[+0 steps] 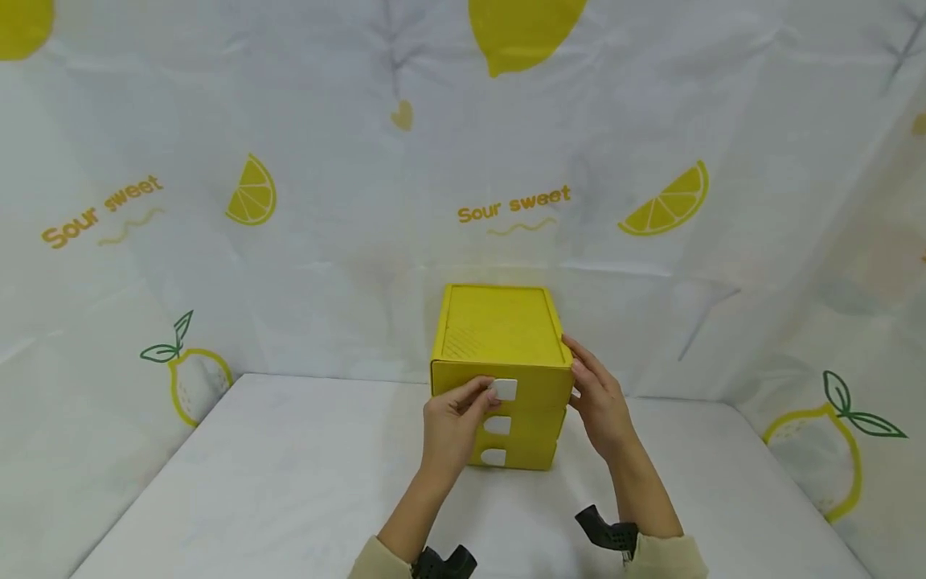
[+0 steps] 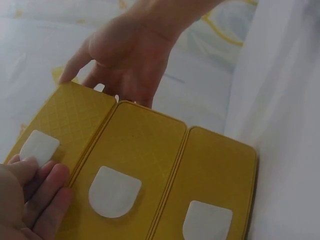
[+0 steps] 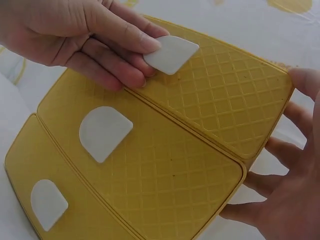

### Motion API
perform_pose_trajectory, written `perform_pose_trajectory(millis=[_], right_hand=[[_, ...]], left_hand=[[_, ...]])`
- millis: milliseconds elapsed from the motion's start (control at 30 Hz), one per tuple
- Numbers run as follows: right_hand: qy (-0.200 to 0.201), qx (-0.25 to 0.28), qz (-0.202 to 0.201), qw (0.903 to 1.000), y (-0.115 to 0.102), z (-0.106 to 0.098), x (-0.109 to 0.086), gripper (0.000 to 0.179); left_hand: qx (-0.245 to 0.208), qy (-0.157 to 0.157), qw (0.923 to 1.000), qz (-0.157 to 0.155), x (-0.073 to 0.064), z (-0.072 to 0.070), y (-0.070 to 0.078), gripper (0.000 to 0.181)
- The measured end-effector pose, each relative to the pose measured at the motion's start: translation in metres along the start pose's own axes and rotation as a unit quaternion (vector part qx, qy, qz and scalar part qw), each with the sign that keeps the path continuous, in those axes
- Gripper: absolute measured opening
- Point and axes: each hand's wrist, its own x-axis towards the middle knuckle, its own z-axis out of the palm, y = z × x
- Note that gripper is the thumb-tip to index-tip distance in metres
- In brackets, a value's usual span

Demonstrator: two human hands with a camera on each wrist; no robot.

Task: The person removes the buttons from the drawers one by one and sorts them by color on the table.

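Observation:
A small yellow drawer unit (image 1: 499,326) with three stacked drawers stands on the white table. Each drawer front carries a white pull tab, such as the middle tab (image 3: 106,134) and the bottom tab (image 3: 48,204). My left hand (image 1: 450,422) pinches the top drawer's white tab (image 3: 171,54) between thumb and fingers. Against the unit's right side rests my right hand (image 1: 602,402), its fingers spread along the side edge and touching it near the top front corner. In the right wrist view the drawer fronts show a diamond pattern. The drawers' insides are hidden.
A white cloth printed with lemons (image 1: 249,193) hangs behind the table and down both sides. The unit stands close to the rear cloth, near the back edge of the white tabletop (image 1: 304,482). Black wrist mounts (image 1: 606,531) sit by both sleeves.

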Motion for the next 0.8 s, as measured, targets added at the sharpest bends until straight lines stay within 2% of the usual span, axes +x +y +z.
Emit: perform_pose_trajectory(millis=[233, 367, 600, 800], right_hand=[[-0.004, -0.001, 0.035, 0.9994, -0.006, -0.001, 0.002, 0.056], [-0.002, 0.009, 0.041, 0.9991, -0.007, -0.002, 0.001, 0.056], [-0.006, 0.025, 0.033, 0.9991, -0.006, 0.0, 0.0, 0.056], [0.001, 0.018, 0.042, 0.999, -0.005, -0.001, 0.0, 0.056]], left_hand=[[0.024, 0.005, 0.9995, -0.018, -0.006, -0.001, 0.008, 0.018], [0.039, -0.001, 0.999, -0.024, -0.013, -0.002, 0.011, 0.018], [0.034, 0.0, 0.9993, -0.013, -0.028, -0.006, 0.02, 0.018], [0.034, -0.006, 0.9994, -0.002, -0.036, -0.003, 0.024, 0.019]])
